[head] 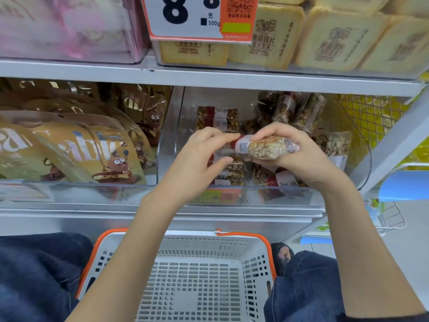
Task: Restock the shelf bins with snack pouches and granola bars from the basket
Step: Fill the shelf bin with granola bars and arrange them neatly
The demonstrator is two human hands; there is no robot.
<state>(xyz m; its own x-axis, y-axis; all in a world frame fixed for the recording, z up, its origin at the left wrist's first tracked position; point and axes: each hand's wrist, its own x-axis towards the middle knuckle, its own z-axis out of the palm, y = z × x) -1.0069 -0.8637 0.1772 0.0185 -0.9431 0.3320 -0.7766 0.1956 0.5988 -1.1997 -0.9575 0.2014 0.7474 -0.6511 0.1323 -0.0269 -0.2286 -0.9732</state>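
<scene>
From the head camera, the right hand (299, 154) has its fingers wrapped around a wrapped granola bar (267, 147), held over the clear bar bin (171, 126); the left hand (199, 159) pinches the bar's left end between thumb and forefinger, above the white basket (253, 249) showing bare mesh

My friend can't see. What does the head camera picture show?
Two hands hold one granola bar over a clear bin of bars: right hand gripping, left hand touching its end. Below sits an empty-looking basket; snack pouches fill the left bin.
</scene>
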